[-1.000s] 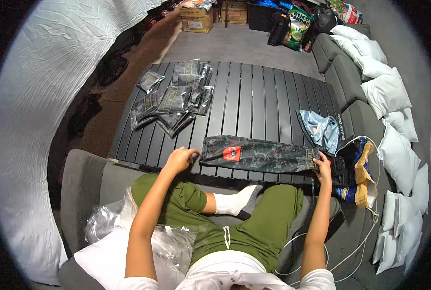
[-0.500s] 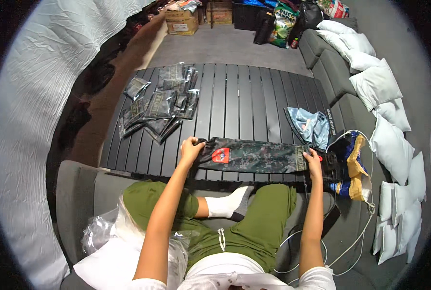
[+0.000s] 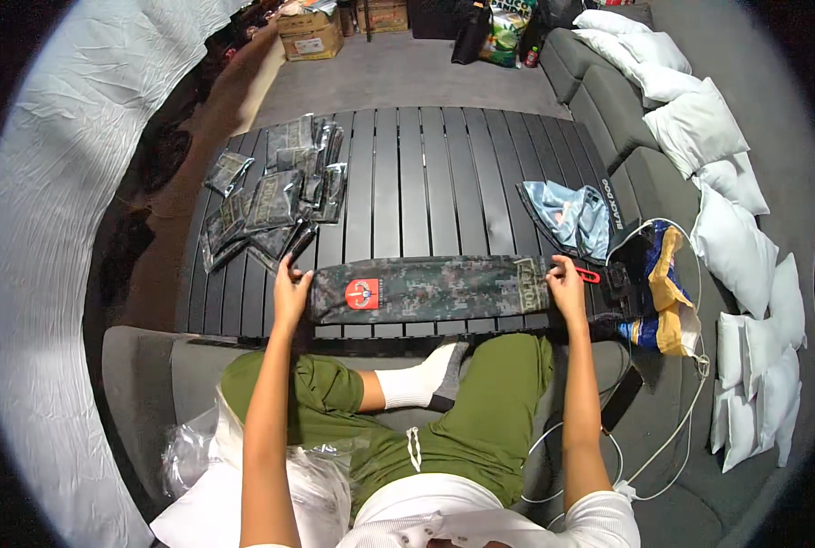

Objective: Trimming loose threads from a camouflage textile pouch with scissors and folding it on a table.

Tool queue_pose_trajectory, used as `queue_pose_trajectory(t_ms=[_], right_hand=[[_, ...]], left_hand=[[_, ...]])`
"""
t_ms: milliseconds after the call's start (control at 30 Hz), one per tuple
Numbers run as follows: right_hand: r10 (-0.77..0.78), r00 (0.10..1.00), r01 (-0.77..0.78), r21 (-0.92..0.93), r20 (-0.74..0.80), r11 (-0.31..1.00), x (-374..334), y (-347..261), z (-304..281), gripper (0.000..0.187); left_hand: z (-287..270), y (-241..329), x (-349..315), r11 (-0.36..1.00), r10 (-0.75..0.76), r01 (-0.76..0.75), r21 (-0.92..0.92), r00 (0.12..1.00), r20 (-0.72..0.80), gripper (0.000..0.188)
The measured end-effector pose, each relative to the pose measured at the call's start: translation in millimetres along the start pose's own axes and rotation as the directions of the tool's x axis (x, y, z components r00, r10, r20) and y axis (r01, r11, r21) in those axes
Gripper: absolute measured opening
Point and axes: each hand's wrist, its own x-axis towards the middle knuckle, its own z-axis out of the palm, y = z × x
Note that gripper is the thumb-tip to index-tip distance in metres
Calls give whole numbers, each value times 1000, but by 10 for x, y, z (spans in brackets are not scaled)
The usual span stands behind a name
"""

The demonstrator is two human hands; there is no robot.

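A long camouflage fabric sleeve [image 3: 444,290] with a red patch lies stretched flat along the near edge of the slatted table. Its left end is pinched between the thumb and fingers of my left hand [image 3: 289,290]. At the other end, by the lettered band, my right hand [image 3: 568,292] grips the upper corner. A red loop-shaped thing [image 3: 587,275] shows just beyond my right fingers; what it belongs to is partly hidden. Several flat, clear-wrapped packets [image 3: 273,199] of dark camouflage fabric are piled beyond my left hand.
Light-blue fabric [image 3: 567,217] lies on the right of the black slatted table [image 3: 412,192]. Near its right corner stand a blue and yellow bag [image 3: 671,301] and a white cable [image 3: 700,365]. White pillows [image 3: 697,128] line the grey sofa. Clear plastic [image 3: 193,452] rests by my left leg.
My left hand has slid left and opened out the sleeve's bunched end, so the sleeve now lies longer and straighter. My right hand has shifted slightly left. The whole view has moved a little.
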Motion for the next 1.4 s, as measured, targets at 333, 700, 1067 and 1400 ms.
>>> queue_pose_trajectory(t_ms=[333, 700, 1067, 1400], right_hand=[[-288, 957, 277, -381, 31, 882, 196, -113, 66, 16], [90, 989, -121, 291, 116, 949, 160, -159, -43, 11], [-190, 925, 155, -129, -331, 979, 116, -55, 375, 17], [-448, 857, 216, -612, -255, 761, 22, -116, 431, 7]], left_hand=[[-178, 11, 84, 990, 103, -128, 60, 946, 307, 28], [-306, -11, 171, 963, -93, 203, -175, 867, 490, 17], [-11, -2, 90, 981, 82, -75, -177, 996, 37, 17], [145, 338, -109, 927, 237, -211, 311, 970, -48, 14]])
